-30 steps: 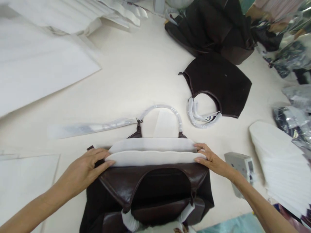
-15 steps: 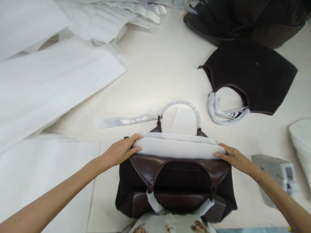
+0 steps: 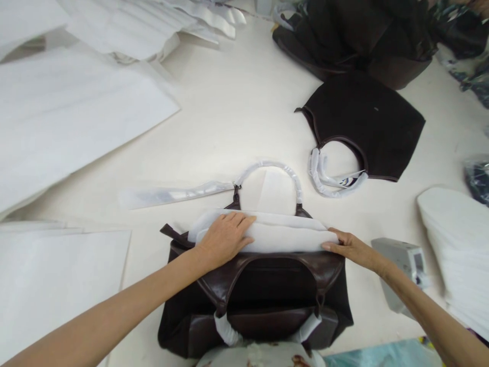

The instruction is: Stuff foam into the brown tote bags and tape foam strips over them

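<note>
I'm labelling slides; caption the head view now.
Both hands hold white padding at the mouth of a dark bag, another bag lying beyond.

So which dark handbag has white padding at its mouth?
The nearest handbag, where left hand and right hand touch the white padding; the flat handbag and piled bags show none.

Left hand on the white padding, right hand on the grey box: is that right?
Not quite: the head view shows the right hand on the white padding, not on the grey box. The left hand is on the padding, as you say.
</note>
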`<move>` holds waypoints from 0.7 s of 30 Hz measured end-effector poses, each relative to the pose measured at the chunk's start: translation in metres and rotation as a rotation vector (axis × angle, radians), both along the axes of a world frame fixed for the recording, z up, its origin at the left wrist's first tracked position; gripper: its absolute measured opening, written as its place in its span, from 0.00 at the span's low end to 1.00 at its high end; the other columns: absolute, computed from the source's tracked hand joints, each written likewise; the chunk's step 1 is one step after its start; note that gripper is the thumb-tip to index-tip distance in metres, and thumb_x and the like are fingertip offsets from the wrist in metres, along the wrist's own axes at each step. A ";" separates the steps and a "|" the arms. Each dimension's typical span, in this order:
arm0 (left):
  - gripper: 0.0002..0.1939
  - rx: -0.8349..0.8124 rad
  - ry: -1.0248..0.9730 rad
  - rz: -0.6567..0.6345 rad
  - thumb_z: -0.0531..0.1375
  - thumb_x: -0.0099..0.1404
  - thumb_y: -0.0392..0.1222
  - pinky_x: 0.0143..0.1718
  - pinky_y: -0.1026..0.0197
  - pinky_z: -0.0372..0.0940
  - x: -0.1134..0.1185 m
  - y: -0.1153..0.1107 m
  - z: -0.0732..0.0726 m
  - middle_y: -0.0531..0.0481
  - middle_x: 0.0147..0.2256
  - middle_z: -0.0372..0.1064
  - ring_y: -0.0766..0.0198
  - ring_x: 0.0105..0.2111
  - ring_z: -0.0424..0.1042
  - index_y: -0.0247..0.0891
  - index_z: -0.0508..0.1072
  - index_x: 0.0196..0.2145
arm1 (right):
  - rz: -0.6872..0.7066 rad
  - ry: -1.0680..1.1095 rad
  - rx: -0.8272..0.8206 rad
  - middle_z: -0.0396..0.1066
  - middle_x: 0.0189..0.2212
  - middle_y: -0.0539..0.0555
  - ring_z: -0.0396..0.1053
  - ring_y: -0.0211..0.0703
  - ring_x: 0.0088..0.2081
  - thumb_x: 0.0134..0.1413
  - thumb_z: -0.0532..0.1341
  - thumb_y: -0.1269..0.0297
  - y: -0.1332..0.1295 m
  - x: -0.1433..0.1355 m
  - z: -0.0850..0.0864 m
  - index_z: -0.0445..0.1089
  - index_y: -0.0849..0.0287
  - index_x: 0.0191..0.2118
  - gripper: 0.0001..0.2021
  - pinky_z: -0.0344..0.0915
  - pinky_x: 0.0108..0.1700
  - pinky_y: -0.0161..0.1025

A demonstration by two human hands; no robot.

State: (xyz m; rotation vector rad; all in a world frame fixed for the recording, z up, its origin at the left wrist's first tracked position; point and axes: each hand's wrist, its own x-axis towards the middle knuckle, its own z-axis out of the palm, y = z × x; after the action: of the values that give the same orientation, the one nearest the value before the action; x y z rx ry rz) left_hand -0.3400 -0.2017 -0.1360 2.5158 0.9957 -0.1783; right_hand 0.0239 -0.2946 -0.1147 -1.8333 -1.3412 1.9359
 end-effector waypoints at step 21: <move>0.12 -0.363 0.285 -0.243 0.61 0.61 0.42 0.40 0.51 0.70 0.019 0.030 0.046 0.40 0.38 0.78 0.47 0.38 0.77 0.38 0.79 0.42 | 0.858 -0.504 0.414 0.72 0.42 0.57 0.67 0.44 0.35 0.60 0.61 0.51 0.119 -0.110 0.015 0.70 0.56 0.52 0.19 0.55 0.32 0.37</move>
State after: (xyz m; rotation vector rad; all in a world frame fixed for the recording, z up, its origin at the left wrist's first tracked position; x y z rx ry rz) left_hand -0.3212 -0.1713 -0.0900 2.3009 0.6768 -0.7386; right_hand -0.0864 -0.1760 -0.0997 -1.7220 -2.7901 1.2561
